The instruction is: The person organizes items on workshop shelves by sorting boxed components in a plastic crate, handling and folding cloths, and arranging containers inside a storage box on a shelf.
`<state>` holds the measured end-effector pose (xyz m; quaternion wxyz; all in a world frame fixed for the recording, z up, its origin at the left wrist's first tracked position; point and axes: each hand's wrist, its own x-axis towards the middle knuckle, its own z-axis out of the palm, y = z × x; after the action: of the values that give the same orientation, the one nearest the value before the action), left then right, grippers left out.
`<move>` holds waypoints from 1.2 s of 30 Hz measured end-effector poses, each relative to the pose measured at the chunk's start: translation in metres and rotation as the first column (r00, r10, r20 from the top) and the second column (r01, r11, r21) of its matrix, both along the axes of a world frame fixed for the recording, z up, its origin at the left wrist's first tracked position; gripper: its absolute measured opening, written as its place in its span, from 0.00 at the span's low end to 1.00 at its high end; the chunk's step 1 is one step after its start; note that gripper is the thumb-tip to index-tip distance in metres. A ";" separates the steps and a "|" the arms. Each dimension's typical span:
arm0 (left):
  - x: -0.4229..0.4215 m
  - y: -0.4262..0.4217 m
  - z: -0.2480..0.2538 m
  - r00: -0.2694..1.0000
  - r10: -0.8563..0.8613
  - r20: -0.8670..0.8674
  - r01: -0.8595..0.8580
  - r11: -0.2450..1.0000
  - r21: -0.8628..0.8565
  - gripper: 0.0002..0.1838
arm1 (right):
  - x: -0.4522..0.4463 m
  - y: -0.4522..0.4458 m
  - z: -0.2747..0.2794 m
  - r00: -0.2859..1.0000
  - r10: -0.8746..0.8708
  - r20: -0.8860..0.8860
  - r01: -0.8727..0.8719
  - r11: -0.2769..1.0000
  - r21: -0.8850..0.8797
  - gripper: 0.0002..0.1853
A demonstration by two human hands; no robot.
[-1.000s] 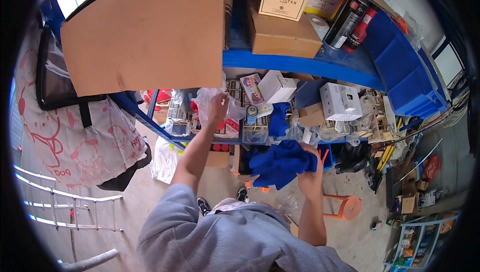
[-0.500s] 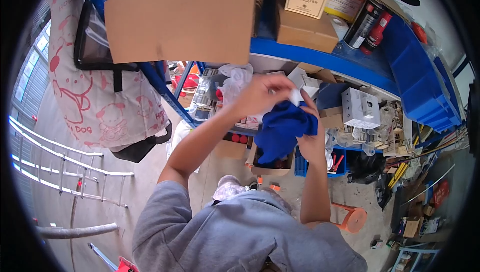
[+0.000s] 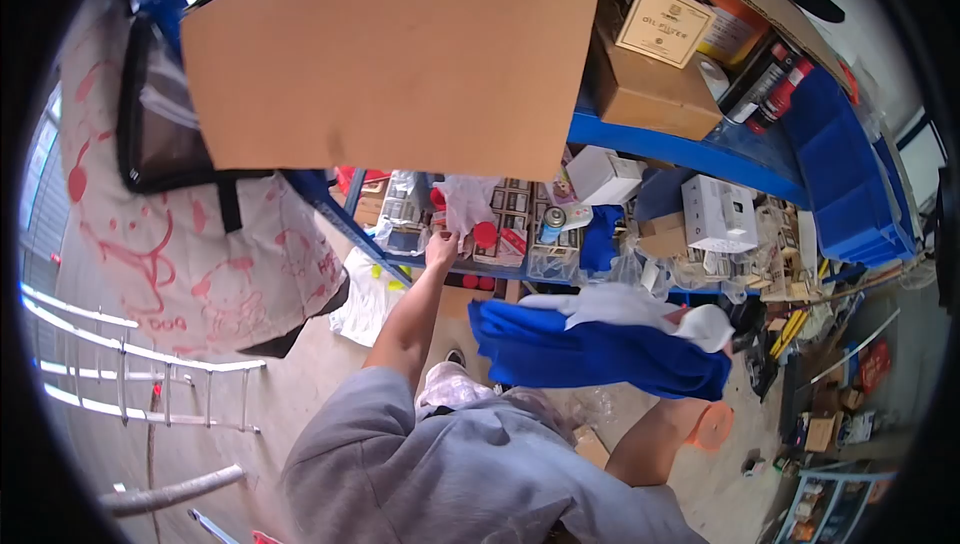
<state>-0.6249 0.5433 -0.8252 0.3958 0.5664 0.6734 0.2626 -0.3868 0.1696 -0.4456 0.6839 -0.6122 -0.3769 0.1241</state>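
My left hand (image 3: 441, 247) reaches to the shelf, its fingers closed at the lower edge of a thin, see-through plastic bag (image 3: 468, 206). Beside that bag lies a red round cap (image 3: 484, 234). A blue cloth (image 3: 600, 356) hangs spread out in the air in front of me, with a white cloth (image 3: 630, 306) along its top. The cloths hang from my right hand (image 3: 728, 348), which they hide almost wholly; only a sliver of skin shows at their right end.
A large cardboard box (image 3: 390, 64) juts out from the upper shelf. Right of it are an oil filter box (image 3: 665, 24) and blue bins (image 3: 845, 184). The lower shelf holds small boxes, a spray can (image 3: 552, 224) and a white box (image 3: 720, 214). An orange stool (image 3: 711, 426) stands below; ladders (image 3: 150, 374) are left.
My left hand has left the blue cloth and moved left to the plastic bag. The cloth has spread out sideways and lower down, and much more white shows.
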 end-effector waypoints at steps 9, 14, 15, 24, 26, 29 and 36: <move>0.017 0.085 -0.073 0.997 -0.034 -0.076 0.012 0.962 -0.274 0.26 | -0.042 0.029 -0.037 0.974 0.161 0.163 -0.138 0.980 -0.141 0.31; 0.015 0.097 -0.098 0.999 -0.049 0.005 0.049 0.993 -0.111 0.34 | -0.055 0.035 -0.052 0.965 0.252 0.068 -0.236 0.953 -0.188 0.28; 0.012 0.092 -0.099 0.998 -0.056 0.000 0.055 0.992 -0.110 0.34 | -0.058 0.032 -0.054 0.967 0.246 0.064 -0.231 0.955 -0.186 0.28; 0.047 0.075 -0.032 0.998 0.021 0.063 -0.026 0.997 0.078 0.26 | -0.038 0.076 -0.097 0.950 0.258 0.173 -0.220 0.952 -0.211 0.29; 0.044 0.075 -0.012 0.987 -0.039 0.158 0.006 0.980 0.200 0.23 | -0.049 0.081 -0.091 0.937 0.269 0.223 -0.244 0.961 -0.133 0.29; 0.031 0.058 0.026 0.952 -0.109 0.286 -0.025 0.904 0.428 0.17 | -0.043 0.105 -0.118 0.919 0.279 0.279 -0.246 0.958 -0.147 0.26; -0.014 0.041 0.237 0.700 -0.428 0.572 -0.019 0.789 0.615 0.14 | -0.070 0.154 -0.122 0.873 0.445 0.201 -0.432 0.895 -0.109 0.25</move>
<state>-0.6393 0.5845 -0.5881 0.4523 0.5952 0.2941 0.5955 -0.4567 0.3239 -0.5681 0.5730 -0.5411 -0.5755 0.2183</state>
